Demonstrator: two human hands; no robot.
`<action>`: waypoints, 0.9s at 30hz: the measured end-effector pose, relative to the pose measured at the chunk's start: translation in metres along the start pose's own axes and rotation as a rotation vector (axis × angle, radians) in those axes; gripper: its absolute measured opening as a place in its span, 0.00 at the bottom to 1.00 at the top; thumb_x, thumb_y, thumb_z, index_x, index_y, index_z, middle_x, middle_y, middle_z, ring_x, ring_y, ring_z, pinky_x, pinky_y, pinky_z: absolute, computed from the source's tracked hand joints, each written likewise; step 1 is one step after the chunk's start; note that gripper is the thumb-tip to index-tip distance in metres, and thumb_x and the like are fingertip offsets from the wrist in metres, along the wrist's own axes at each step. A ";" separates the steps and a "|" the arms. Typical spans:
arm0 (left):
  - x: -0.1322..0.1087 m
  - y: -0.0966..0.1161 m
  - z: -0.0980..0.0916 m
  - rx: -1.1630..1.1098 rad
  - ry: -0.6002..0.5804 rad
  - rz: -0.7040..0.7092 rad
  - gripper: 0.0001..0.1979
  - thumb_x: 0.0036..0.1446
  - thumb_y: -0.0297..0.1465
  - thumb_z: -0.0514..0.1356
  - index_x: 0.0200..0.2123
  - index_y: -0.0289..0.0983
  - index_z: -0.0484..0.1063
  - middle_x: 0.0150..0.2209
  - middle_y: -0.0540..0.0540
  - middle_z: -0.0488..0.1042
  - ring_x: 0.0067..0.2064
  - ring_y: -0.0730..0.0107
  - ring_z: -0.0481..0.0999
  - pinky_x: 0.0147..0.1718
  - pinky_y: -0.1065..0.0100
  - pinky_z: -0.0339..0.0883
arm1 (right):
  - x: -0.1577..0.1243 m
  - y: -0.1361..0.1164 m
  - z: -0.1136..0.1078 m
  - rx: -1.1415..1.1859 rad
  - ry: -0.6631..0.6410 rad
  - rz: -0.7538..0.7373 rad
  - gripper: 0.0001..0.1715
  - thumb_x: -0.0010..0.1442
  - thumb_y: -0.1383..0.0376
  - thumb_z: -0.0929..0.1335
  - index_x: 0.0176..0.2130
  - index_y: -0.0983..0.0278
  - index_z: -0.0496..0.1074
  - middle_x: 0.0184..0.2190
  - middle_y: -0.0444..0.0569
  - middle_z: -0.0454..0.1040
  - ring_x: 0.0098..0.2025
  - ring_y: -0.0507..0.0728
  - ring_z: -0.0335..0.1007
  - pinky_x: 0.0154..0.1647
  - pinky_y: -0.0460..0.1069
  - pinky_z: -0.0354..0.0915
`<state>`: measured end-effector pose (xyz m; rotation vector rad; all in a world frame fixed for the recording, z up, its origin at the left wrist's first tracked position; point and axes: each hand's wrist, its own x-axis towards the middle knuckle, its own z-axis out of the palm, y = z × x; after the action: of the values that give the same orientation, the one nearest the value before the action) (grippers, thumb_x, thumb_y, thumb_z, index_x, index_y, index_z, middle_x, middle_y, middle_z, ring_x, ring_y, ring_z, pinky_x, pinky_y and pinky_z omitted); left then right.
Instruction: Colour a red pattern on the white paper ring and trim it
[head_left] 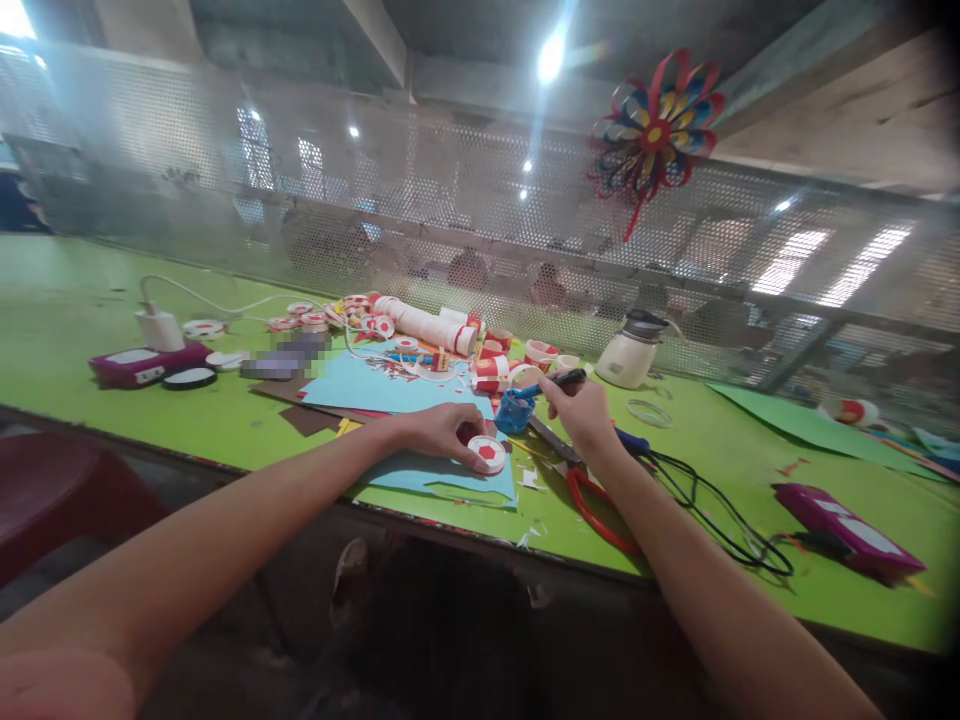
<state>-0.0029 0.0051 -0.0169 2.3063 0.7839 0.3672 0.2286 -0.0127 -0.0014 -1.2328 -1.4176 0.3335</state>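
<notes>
Fingers of the left hand (439, 432) pinch the white-and-red disc (487, 454) by its edge; the right hand (587, 412) clutches a pen (571, 378) pointing left to the blue tub (514, 414), just beyond the disc.

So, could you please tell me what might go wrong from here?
The right hand holds a dark pen-like tool close to the small blue pot, so a knock might tip the pot towards the blue paper. The right forearm also passes very near the red-handled scissors and could brush them aside.
</notes>
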 end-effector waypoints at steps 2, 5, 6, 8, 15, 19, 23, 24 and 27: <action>0.000 -0.001 0.000 0.001 -0.001 -0.009 0.28 0.38 0.48 0.68 0.38 0.36 0.69 0.36 0.48 0.71 0.36 0.68 0.69 0.31 0.70 0.59 | 0.001 0.001 0.001 -0.013 -0.031 0.033 0.20 0.50 0.51 0.70 0.26 0.67 0.72 0.13 0.40 0.65 0.15 0.51 0.59 0.17 0.47 0.58; 0.001 -0.002 0.000 -0.023 -0.010 -0.006 0.28 0.37 0.47 0.69 0.39 0.37 0.69 0.36 0.48 0.72 0.36 0.68 0.70 0.31 0.70 0.60 | 0.002 0.004 0.003 -0.050 -0.087 0.066 0.23 0.50 0.49 0.69 0.20 0.65 0.68 0.13 0.40 0.63 0.15 0.50 0.57 0.15 0.46 0.57; 0.001 -0.002 0.000 -0.027 -0.014 0.002 0.28 0.37 0.47 0.69 0.39 0.37 0.69 0.36 0.48 0.72 0.36 0.68 0.70 0.31 0.70 0.60 | 0.002 0.006 0.004 -0.067 -0.108 0.070 0.23 0.50 0.49 0.70 0.19 0.64 0.67 0.12 0.40 0.63 0.15 0.50 0.57 0.15 0.46 0.56; 0.001 -0.001 0.000 -0.033 -0.021 0.018 0.28 0.37 0.46 0.70 0.39 0.36 0.70 0.35 0.48 0.72 0.35 0.68 0.69 0.31 0.70 0.60 | 0.003 0.008 0.006 -0.099 -0.138 0.073 0.23 0.50 0.50 0.70 0.17 0.63 0.67 0.11 0.41 0.62 0.14 0.50 0.57 0.15 0.46 0.56; -0.001 0.004 -0.002 -0.097 -0.052 0.032 0.26 0.37 0.44 0.70 0.37 0.35 0.71 0.33 0.49 0.71 0.33 0.70 0.68 0.30 0.71 0.59 | 0.004 0.014 0.010 -0.127 -0.110 0.035 0.19 0.48 0.54 0.71 0.18 0.65 0.69 0.11 0.41 0.63 0.15 0.50 0.57 0.17 0.46 0.57; 0.000 0.002 -0.001 -0.088 -0.044 0.031 0.27 0.37 0.46 0.70 0.37 0.35 0.70 0.32 0.50 0.70 0.33 0.70 0.67 0.31 0.71 0.58 | 0.006 0.011 0.003 -0.092 0.004 0.022 0.23 0.52 0.49 0.69 0.19 0.65 0.68 0.12 0.41 0.63 0.16 0.50 0.57 0.17 0.46 0.57; 0.001 -0.001 0.000 -0.036 -0.010 0.032 0.28 0.38 0.47 0.69 0.38 0.35 0.70 0.34 0.49 0.71 0.35 0.70 0.67 0.32 0.70 0.59 | 0.003 -0.006 -0.005 0.030 0.164 -0.016 0.24 0.54 0.50 0.69 0.19 0.63 0.64 0.12 0.38 0.61 0.13 0.48 0.53 0.13 0.45 0.52; 0.001 -0.001 0.000 -0.026 -0.006 0.033 0.28 0.38 0.47 0.69 0.38 0.35 0.70 0.34 0.49 0.70 0.35 0.70 0.67 0.32 0.70 0.59 | 0.000 -0.012 -0.006 0.120 0.199 -0.017 0.22 0.54 0.51 0.69 0.20 0.62 0.65 0.12 0.37 0.61 0.13 0.47 0.52 0.11 0.45 0.51; 0.000 0.002 0.001 -0.015 -0.012 0.036 0.27 0.40 0.48 0.68 0.37 0.35 0.69 0.34 0.48 0.70 0.34 0.70 0.66 0.32 0.70 0.58 | -0.009 -0.030 -0.007 0.255 0.196 -0.060 0.22 0.55 0.52 0.69 0.19 0.61 0.64 0.10 0.37 0.60 0.11 0.47 0.52 0.09 0.44 0.50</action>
<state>-0.0017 0.0039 -0.0165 2.3091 0.7326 0.3730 0.2184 -0.0351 0.0190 -0.9851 -1.2003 0.3322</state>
